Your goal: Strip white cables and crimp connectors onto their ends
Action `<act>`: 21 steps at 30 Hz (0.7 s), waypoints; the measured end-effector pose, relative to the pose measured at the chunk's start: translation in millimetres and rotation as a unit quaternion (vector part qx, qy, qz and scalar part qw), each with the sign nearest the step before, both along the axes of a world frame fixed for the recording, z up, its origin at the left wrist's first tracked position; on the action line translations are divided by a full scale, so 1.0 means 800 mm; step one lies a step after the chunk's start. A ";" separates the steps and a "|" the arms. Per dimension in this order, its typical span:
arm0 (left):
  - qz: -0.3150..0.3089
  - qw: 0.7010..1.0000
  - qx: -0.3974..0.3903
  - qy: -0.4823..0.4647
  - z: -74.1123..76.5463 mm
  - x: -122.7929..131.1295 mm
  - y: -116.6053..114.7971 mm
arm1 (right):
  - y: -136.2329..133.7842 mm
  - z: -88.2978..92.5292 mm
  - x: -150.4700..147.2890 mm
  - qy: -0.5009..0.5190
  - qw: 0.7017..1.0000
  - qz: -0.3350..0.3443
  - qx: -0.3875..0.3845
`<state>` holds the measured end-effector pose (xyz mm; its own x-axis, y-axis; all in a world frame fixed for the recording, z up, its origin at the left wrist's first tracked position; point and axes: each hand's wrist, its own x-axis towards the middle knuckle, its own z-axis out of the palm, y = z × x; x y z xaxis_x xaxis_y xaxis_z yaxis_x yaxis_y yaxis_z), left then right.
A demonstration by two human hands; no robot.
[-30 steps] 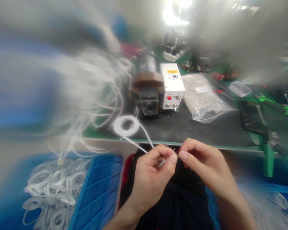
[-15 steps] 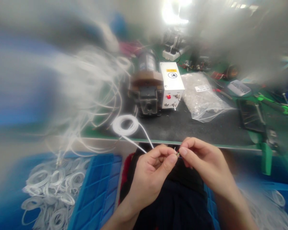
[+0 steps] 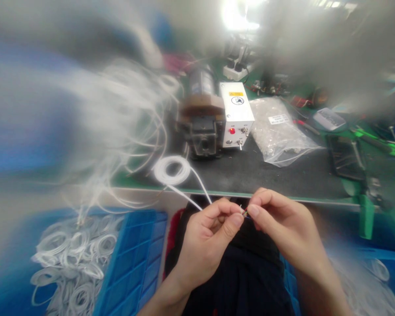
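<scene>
Your left hand (image 3: 208, 245) and right hand (image 3: 285, 228) pinch the thin multicoloured wires (image 3: 245, 213), mostly hidden by fingertips (image 3: 237, 219), of the white round cable (image 3: 172, 179) lying coiled on the black flat mat (image 3: 266, 173).

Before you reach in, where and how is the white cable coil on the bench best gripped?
I'd pinch the near rim of the white cable coil from above: it lies flat with an open middle to reach into, while the dark machine stands beyond it, to the right. Two strands lead toward the left hand.
</scene>
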<state>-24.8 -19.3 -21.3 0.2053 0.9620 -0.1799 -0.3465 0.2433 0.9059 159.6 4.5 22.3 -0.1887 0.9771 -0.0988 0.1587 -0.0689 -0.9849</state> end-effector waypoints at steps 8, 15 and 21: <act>0.027 0.995 0.037 0.083 0.012 0.001 -0.001 | -0.007 0.004 -0.002 -0.032 0.998 0.002 0.062; 0.042 0.988 0.063 0.135 0.011 0.002 -0.004 | -0.004 0.005 -0.001 -0.040 0.998 0.010 0.051; 0.041 0.984 0.079 0.152 0.011 -0.001 -0.005 | -0.002 0.008 0.002 -0.051 0.997 0.022 0.058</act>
